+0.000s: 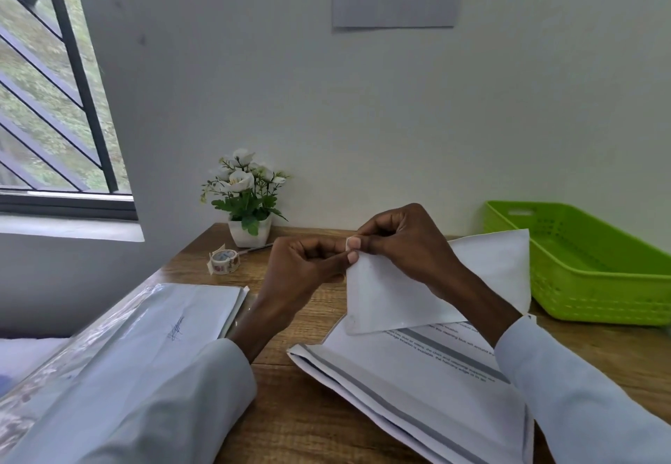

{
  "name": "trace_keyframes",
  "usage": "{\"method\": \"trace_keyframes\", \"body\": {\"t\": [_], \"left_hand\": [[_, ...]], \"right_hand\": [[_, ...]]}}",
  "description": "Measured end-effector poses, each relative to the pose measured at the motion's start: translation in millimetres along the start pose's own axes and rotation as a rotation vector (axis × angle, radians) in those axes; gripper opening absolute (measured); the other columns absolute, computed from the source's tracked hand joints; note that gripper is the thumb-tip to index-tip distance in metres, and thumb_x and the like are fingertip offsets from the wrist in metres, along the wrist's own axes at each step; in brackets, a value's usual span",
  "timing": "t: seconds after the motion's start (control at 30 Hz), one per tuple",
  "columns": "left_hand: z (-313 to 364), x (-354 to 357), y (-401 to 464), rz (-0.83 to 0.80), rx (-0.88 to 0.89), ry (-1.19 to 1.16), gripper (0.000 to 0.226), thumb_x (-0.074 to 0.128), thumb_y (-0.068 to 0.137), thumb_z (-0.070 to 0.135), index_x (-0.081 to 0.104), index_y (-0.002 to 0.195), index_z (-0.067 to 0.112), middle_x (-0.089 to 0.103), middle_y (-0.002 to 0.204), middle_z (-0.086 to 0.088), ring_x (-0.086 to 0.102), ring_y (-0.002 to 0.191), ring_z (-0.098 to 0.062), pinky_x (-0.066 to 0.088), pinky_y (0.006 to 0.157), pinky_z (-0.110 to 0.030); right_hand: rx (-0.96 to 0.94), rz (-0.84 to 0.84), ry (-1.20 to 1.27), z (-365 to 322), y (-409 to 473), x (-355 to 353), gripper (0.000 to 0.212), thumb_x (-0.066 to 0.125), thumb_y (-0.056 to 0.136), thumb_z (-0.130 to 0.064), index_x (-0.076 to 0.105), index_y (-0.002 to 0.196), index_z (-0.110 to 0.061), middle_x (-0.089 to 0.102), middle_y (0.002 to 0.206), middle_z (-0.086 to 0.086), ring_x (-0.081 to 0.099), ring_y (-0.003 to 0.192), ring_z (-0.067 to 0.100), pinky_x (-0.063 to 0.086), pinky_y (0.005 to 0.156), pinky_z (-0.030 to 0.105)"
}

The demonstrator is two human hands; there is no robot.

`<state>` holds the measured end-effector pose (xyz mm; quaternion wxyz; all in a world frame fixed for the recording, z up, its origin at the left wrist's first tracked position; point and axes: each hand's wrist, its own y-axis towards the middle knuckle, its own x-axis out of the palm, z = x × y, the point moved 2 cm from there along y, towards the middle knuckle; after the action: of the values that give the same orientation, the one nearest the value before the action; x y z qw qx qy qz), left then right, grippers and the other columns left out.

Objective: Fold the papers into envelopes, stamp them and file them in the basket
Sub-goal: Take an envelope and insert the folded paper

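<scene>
A folded white paper envelope is held up above the desk, its top corner between both hands. My left hand pinches that corner with thumb and fingers curled. My right hand grips the same corner from the right, fingers curled over the paper's upper edge. Under the hands lies a printed sheet with grey bands, partly folded. A stack of papers sits in a clear sleeve at the left. The green plastic basket stands at the right and shows nothing inside.
A roll of patterned tape lies near a small white pot of artificial flowers at the back of the wooden desk. A pen lies beside the pot. A window is at the left.
</scene>
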<state>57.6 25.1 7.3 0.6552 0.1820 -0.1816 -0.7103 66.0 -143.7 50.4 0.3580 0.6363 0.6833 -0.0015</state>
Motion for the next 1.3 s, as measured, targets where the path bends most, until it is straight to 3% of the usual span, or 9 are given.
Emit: {"method": "trace_keyframes", "body": {"t": [0.13, 0.37, 0.53, 0.7, 0.8, 0.9, 1.0, 1.13, 1.3], "left_hand": [[0, 2, -1, -0.091, -0.076, -0.02, 0.01, 0.078, 0.074, 0.002, 0.075, 0.083, 0.002, 0.076, 0.081, -0.012, 0.074, 0.075, -0.024, 0.059, 0.064, -0.029], [-3, -3, 0, -0.202, -0.238, 0.013, 0.013, 0.08, 0.071, 0.0, 0.073, 0.082, -0.001, 0.076, 0.081, -0.013, 0.073, 0.075, -0.025, 0.061, 0.071, -0.037], [-6, -3, 0, -0.412, -0.352, 0.144, 0.012, 0.08, 0.073, 0.003, 0.074, 0.084, 0.003, 0.076, 0.083, -0.01, 0.072, 0.073, -0.019, 0.06, 0.067, -0.029], [-13, -7, -4, -0.644, -0.436, 0.307, 0.018, 0.078, 0.077, 0.007, 0.075, 0.096, 0.006, 0.076, 0.097, -0.01, 0.072, 0.082, -0.022, 0.06, 0.07, -0.027], [-16, -13, -2, -0.613, -0.491, 0.285, 0.014, 0.077, 0.077, 0.006, 0.077, 0.09, 0.012, 0.076, 0.095, -0.01, 0.072, 0.08, -0.02, 0.06, 0.068, -0.024], [-17, -22, 2, -0.56, -0.567, 0.201, 0.013, 0.078, 0.075, 0.004, 0.078, 0.086, 0.012, 0.076, 0.092, -0.011, 0.072, 0.078, -0.019, 0.061, 0.069, -0.026], [-17, -31, 3, -0.551, -0.633, 0.152, 0.024, 0.079, 0.074, 0.003, 0.076, 0.097, 0.007, 0.075, 0.097, -0.016, 0.071, 0.078, -0.021, 0.062, 0.072, -0.029], [-13, -41, 3, -0.609, -0.719, 0.165, 0.057, 0.079, 0.071, -0.002, 0.062, 0.123, 0.012, 0.073, 0.108, -0.016, 0.07, 0.085, -0.028, 0.062, 0.07, -0.031], [-9, -50, 2, -0.578, -0.786, 0.316, 0.064, 0.078, 0.073, -0.006, 0.051, 0.127, 0.018, 0.077, 0.085, -0.008, 0.071, 0.071, -0.023, 0.061, 0.065, -0.032]], "right_hand": [[0.008, 0.097, 0.002, -1, 3, -1, 0.01, 0.081, 0.076, -0.027, 0.08, 0.076, -0.017, 0.076, 0.077, -0.007, 0.069, 0.072, 0.005, 0.053, 0.068, 0.025], [0.013, 0.143, 0.026, -2, 2, -3, 0.007, 0.081, 0.076, -0.025, 0.08, 0.075, -0.018, 0.076, 0.077, -0.008, 0.069, 0.073, 0.005, 0.052, 0.07, 0.025], [-0.003, 0.126, -0.029, 2, 3, -2, 0.009, 0.081, 0.075, -0.028, 0.08, 0.076, -0.019, 0.076, 0.078, -0.01, 0.069, 0.075, 0.003, 0.054, 0.073, 0.027], [-0.293, -0.014, -0.395, 4, -3, 9, 0.014, 0.071, 0.086, -0.028, 0.077, 0.096, -0.019, 0.076, 0.093, -0.006, 0.067, 0.085, 0.007, 0.052, 0.083, 0.031], [-0.298, -0.163, -0.633, 9, -9, 12, 0.039, 0.057, 0.096, -0.03, 0.057, 0.134, -0.022, 0.06, 0.136, -0.001, 0.051, 0.127, 0.015, 0.027, 0.116, 0.035], [-0.25, -0.273, -0.737, 17, -16, 10, 0.057, 0.049, 0.098, -0.04, 0.032, 0.15, -0.024, 0.033, 0.157, -0.006, 0.021, 0.146, 0.011, 0.011, 0.121, 0.034], [-0.123, -0.361, -0.754, 29, -32, -3, 0.061, 0.046, 0.096, -0.051, 0.029, 0.151, -0.031, 0.025, 0.159, -0.015, 0.02, 0.146, 0.009, 0.017, 0.118, 0.031], [-0.022, -0.394, -0.66, 52, -58, -27, 0.06, 0.052, 0.089, -0.059, 0.041, 0.144, -0.037, 0.036, 0.15, -0.027, 0.035, 0.136, -0.003, 0.028, 0.114, 0.023], [0.097, -0.411, -0.565, 77, -76, -48, 0.058, 0.058, 0.081, -0.066, 0.051, 0.134, -0.043, 0.043, 0.138, -0.035, 0.039, 0.127, -0.012, 0.033, 0.113, 0.023]]}}
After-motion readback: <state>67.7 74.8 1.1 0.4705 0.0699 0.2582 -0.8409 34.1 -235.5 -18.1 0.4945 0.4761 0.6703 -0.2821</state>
